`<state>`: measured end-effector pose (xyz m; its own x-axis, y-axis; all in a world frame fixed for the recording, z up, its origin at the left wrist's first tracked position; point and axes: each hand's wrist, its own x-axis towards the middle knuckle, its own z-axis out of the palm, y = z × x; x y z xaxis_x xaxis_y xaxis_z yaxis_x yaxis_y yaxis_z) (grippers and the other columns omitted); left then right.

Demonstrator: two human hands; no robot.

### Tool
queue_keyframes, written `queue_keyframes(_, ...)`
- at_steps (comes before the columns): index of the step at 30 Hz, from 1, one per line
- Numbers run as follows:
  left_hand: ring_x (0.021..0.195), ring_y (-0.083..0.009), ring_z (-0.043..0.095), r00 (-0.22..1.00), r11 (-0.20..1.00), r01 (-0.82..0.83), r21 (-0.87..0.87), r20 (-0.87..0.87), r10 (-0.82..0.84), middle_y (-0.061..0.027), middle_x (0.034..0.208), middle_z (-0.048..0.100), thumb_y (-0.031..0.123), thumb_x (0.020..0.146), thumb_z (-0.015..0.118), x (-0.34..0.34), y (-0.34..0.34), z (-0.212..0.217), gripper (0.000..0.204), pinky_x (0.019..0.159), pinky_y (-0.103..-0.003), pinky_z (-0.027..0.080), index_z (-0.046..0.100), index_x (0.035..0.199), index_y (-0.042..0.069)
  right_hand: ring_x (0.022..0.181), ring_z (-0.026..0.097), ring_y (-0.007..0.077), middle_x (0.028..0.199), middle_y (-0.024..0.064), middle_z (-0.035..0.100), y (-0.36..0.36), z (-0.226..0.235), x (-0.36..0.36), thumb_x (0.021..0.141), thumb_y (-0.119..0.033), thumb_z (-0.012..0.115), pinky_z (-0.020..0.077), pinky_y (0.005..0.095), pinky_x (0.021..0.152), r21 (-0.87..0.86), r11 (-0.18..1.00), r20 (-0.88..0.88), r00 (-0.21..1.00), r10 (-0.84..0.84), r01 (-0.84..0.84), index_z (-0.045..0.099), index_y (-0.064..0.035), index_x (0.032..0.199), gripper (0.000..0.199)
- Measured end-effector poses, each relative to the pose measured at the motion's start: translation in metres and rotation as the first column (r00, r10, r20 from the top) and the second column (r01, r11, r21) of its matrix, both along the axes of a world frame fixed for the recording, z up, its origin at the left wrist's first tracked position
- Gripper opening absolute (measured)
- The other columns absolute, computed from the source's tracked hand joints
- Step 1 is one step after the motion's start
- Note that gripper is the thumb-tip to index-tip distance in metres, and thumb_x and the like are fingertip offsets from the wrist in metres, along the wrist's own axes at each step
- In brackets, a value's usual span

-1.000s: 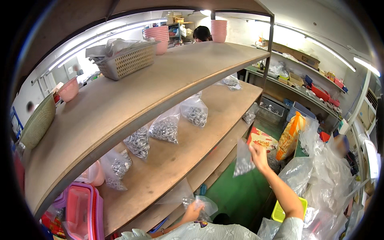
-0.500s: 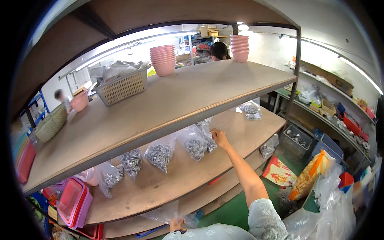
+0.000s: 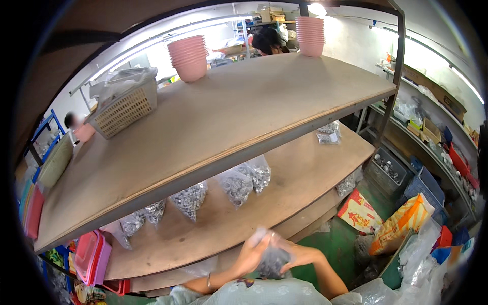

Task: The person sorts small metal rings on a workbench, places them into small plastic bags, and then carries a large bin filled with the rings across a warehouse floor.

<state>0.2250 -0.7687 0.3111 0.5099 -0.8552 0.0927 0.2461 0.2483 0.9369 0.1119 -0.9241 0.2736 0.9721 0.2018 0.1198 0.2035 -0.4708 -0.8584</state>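
Close to my body, below the shelf edge, both hands meet at a clear plastic bag of dark grey small parts [image 3: 273, 263]. My left hand [image 3: 250, 252] is closed around its upper left side. On the other side, my right hand [image 3: 301, 255] curls its fingers onto the bag. Its top is gathered and somewhat blurred near my left fingers. Beyond, on the middle shelf [image 3: 300, 178], a row of clear bags of silvery metal parts stands, among them a nearer bag [image 3: 189, 201] and the end one [image 3: 260, 174].
The upper board [image 3: 244, 107] carries pink bowl stacks [image 3: 188, 61] and a plastic basket [image 3: 127, 109]. Red and purple trays [image 3: 92, 256] stand at lower left. To the right are crates [image 3: 387, 170], an orange-white sack [image 3: 401, 223] and loose plastic. People are beyond the shelf.
My right hand has drawn back from the row of bags to my body. My left hand has risen to meet it, and both now hold a bag of parts. The view has shifted.
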Motion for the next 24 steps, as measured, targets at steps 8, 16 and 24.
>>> queue_keyframes(8, 0.082, -0.0118, 0.053, 0.876, 0.892, 0.366, -0.265, 0.421, -0.235, -0.0039, 0.082, 0.054, 0.014, 0.094, 0.044, 0.029, -0.135, 0.098, 0.015, 0.086, -0.032, 0.043, 0.052, 0.092, 0.002, 0.099, 0.055, 0.0148, 0.112, 0.0158, 0.059, -0.030, 0.046, 0.015, 0.085, -0.019, 0.060, 0.0438, 0.0299, 0.085, 0.250, 0.500, 0.314, 0.419, -0.852, 0.829, 0.048, 0.0024, 0.120, 0.043)
queue_keyframes(16, 0.089, -0.0172, 0.055, 0.658, 0.938, -0.223, -0.265, 0.669, 0.346, -0.0094, 0.097, 0.059, 0.013, 0.090, 0.052, 0.100, -0.216, 0.074, 0.025, 0.080, -0.030, 0.043, 0.053, 0.110, -0.002, 0.075, 0.058, 0.0167, 0.076, 0.0170, 0.063, -0.147, 0.020, 0.173, 0.080, -0.002, 0.050, 0.0450, 0.0355, 0.069, 0.605, 0.272, 0.261, 0.136, -0.956, 0.748, 0.059, 0.0060, 0.096, 0.021)
queue_keyframes(24, 0.097, -0.0253, 0.056, 0.353, 0.559, -0.794, -0.240, 0.566, 0.745, -0.0170, 0.101, 0.060, 0.005, 0.087, 0.049, 0.113, -0.148, -0.011, 0.022, 0.085, -0.032, 0.043, 0.056, 0.107, -0.002, 0.111, 0.047, 0.0369, 0.114, 0.0226, 0.055, -0.144, -0.037, 0.276, 0.087, -0.016, 0.050, 0.0345, 0.0433, 0.093, 0.488, 0.587, 0.338, 0.480, -0.810, 0.646, 0.051, 0.0063, 0.115, 0.036)
